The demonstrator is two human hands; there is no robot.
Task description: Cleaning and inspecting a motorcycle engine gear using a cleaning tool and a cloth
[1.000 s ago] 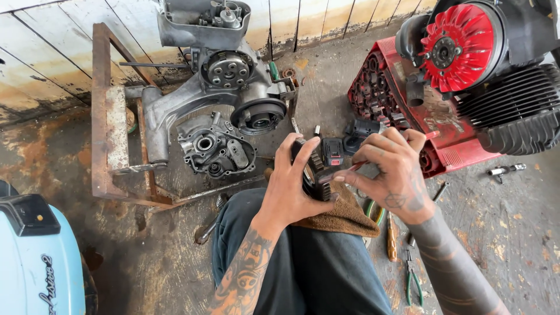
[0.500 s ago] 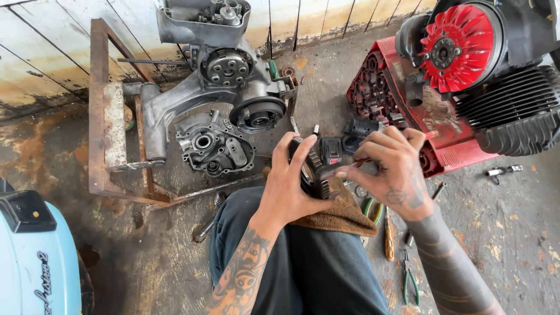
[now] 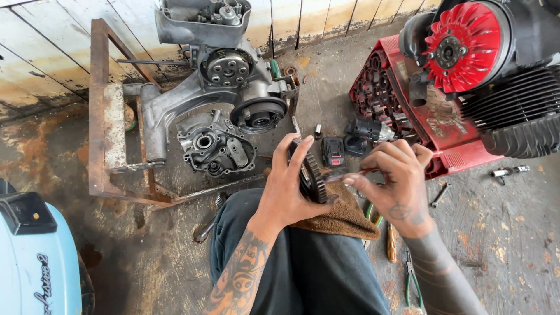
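Note:
My left hand (image 3: 290,188) grips a dark toothed gear wheel (image 3: 313,177), held upright on edge over a brown rag (image 3: 344,216) that lies on my knee. My right hand (image 3: 394,182) pinches a thin tool (image 3: 349,174) whose tip touches the side of the gear. Both forearms are tattooed. Beyond the hands, a grey engine casing (image 3: 216,146) sits open on a rusty steel frame (image 3: 105,116), with a round clutch part (image 3: 226,67) above it.
A cordless impact driver (image 3: 356,137) lies on the concrete floor behind the gear. A red socket case (image 3: 402,116) and an engine with a red fan (image 3: 466,41) stand at the right. Pliers (image 3: 411,280) and screwdrivers (image 3: 391,242) lie by my right leg. A pale blue scooter body (image 3: 35,262) is at the left.
The gear has been turned more on edge in my left hand. My right hand has shifted slightly right and now holds the thin tool against the gear's side.

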